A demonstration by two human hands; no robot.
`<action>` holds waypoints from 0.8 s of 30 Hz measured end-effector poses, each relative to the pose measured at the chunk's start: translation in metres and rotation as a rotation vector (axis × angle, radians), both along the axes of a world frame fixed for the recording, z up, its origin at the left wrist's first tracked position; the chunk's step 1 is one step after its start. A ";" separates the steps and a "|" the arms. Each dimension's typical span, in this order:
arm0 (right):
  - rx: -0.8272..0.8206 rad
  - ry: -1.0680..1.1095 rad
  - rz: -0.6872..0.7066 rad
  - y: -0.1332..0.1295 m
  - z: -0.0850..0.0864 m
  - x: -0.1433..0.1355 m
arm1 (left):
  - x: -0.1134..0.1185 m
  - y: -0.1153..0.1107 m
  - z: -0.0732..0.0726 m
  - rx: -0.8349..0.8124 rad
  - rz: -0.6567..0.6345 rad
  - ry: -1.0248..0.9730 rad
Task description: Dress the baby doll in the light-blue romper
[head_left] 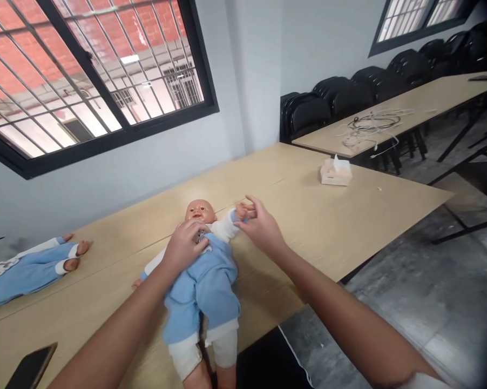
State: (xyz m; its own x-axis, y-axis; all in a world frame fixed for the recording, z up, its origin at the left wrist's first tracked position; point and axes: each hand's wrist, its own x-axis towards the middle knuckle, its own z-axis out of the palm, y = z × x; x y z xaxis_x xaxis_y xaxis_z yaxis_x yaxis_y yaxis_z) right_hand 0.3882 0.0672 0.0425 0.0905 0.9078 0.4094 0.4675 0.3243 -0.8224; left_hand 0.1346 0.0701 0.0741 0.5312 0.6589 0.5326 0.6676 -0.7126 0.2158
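At centre, the right hand [264,229] grasps the fist [240,211] of the doll [217,292], best gently; the left hand [182,248] should steady its chest, grip unclear.

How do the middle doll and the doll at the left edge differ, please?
The middle doll has the left hand on its chest and the right hand at its outstretched arm; no hand touches the left-edge doll. The middle doll's legs point toward the viewer; the left-edge doll's point right across the picture. Both lie on the table in blue and white clothes.
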 end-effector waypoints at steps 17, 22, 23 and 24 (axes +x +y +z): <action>-0.030 0.175 0.741 0.008 -0.014 -0.042 | -0.017 0.007 0.010 -0.045 0.097 0.105; -0.283 0.526 0.715 0.005 -0.017 -0.047 | -0.016 -0.008 -0.007 0.195 0.097 0.114; -0.325 0.600 0.728 0.005 -0.018 -0.046 | -0.016 -0.013 -0.010 0.206 0.086 0.114; -0.359 0.667 0.735 0.006 -0.019 -0.046 | -0.016 -0.018 -0.012 0.201 0.077 0.122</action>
